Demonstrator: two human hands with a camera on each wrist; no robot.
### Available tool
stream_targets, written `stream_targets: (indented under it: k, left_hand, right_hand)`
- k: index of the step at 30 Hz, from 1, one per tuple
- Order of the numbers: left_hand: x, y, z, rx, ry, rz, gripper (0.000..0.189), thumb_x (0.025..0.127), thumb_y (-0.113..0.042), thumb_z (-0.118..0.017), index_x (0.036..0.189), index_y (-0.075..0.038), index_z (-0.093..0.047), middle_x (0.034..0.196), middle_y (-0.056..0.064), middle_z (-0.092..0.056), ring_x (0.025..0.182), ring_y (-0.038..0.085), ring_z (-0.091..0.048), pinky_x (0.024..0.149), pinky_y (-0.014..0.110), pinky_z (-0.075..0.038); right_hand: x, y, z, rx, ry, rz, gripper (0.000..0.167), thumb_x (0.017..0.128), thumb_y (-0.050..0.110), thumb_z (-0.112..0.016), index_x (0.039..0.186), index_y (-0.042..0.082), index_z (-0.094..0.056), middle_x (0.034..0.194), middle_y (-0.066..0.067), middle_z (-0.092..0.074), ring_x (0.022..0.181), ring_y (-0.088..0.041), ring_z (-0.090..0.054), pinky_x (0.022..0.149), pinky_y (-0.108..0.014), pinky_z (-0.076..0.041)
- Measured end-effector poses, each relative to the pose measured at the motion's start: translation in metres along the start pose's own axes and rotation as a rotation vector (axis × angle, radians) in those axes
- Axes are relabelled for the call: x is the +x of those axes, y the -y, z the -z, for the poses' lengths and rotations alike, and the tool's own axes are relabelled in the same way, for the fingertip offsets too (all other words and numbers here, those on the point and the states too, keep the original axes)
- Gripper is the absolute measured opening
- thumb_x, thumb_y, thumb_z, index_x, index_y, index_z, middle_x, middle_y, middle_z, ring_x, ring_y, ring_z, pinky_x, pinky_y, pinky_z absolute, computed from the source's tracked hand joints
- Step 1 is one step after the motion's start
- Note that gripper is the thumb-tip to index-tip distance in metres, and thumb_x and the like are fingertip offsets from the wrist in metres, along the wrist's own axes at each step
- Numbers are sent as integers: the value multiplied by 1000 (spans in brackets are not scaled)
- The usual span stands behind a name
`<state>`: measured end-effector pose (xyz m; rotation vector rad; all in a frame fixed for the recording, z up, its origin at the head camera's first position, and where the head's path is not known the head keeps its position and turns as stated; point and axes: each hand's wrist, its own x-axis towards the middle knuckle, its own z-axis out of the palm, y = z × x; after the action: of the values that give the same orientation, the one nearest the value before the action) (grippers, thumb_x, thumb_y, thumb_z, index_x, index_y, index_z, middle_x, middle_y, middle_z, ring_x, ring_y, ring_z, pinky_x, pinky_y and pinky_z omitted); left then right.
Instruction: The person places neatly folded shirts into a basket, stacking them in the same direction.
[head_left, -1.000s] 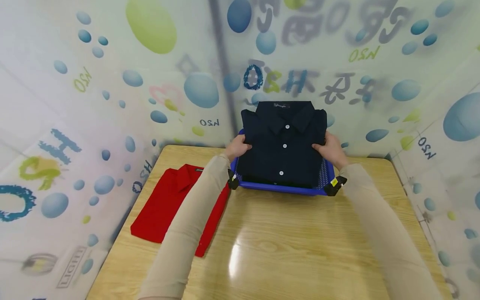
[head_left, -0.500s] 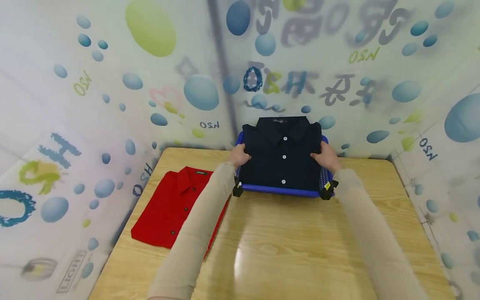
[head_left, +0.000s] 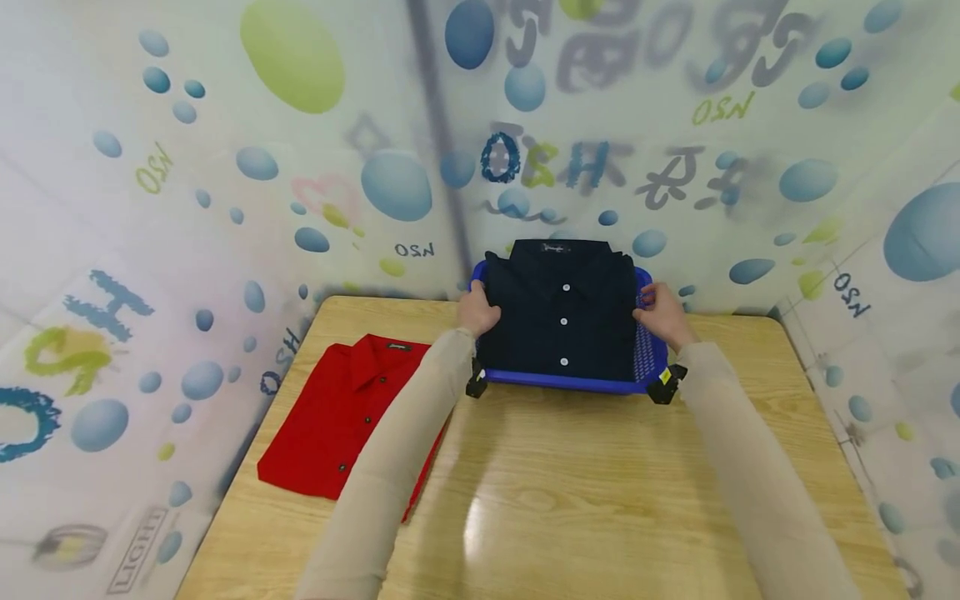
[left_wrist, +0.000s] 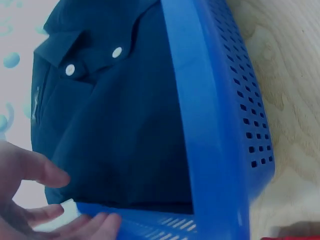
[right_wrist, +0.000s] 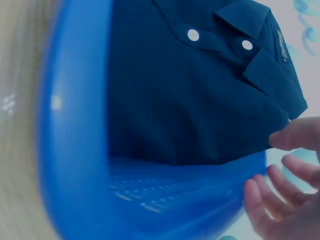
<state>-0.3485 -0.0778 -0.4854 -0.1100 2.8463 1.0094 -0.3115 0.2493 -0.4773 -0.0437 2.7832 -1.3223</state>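
Note:
A folded navy shirt (head_left: 525, 325) with white buttons lies in a blue plastic basket (head_left: 562, 382) at the back of the table. My left hand (head_left: 477, 310) is at the basket's left side; in the left wrist view its thumb and fingers are spread apart beside the shirt (left_wrist: 125, 145), with nothing pinched between them. Over the basket's right side, my right hand (head_left: 663, 315) has its fingers parted. The right wrist view shows its thumb close to the shirt's shoulder (right_wrist: 270, 125); whether they touch, I cannot tell.
A folded red shirt (head_left: 315, 442) with dark buttons lies on the wooden table (head_left: 585, 492) to the left, partly under my left forearm. Patterned walls (head_left: 345, 100) with bubbles and lettering stand right behind the basket and along both sides.
The navy shirt has gone down into the basket. Both hands held its sides earlier; now their fingers have loosened, and the right hand has moved slightly right, away from it.

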Motion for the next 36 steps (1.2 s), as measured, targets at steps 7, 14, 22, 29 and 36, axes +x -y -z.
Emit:
stream_targets:
  k: [7,14,22,29,36]
  left_hand:
    - [-24,-22,6,54,-29,-103,38,90,-10,-60,123,3,-48,121,25,-49,109,37,-52,93,43,-44]
    - [-33,-12,22,131,11,-146,37,89,-11,-59,122,4,-49,118,26,-53,106,38,-54,90,46,-45]
    - [-35,32,66,174,91,-121,42,91,-14,-54,125,8,-48,122,28,-53,111,40,-52,93,48,-43]
    - [-41,99,90,201,187,-52,50,93,-14,-50,133,14,-39,132,34,-46,117,46,-47,97,52,-40]
    - [-49,146,105,219,223,-6,53,94,-15,-51,135,15,-36,136,36,-41,122,49,-41,99,58,-36]
  right_hand:
    - [-9,-1,-3,-50,2,80,25,91,-1,-52,113,-13,-49,107,-29,-53,99,-41,-51,89,-51,-43]
    - [-16,8,-15,-65,83,156,22,91,-1,-54,111,-11,-51,108,-28,-55,97,-39,-53,87,-50,-45]
    - [-25,32,-40,-68,127,267,20,90,-2,-58,109,-8,-56,101,-20,-60,91,-32,-57,83,-44,-48]
    - [-46,67,-82,49,203,437,16,89,-2,-60,104,-5,-59,93,-12,-64,85,-23,-61,76,-37,-51]
    - [-71,87,-119,110,298,534,15,86,-5,-60,101,-4,-61,93,-15,-66,82,-19,-62,71,-30,-51]
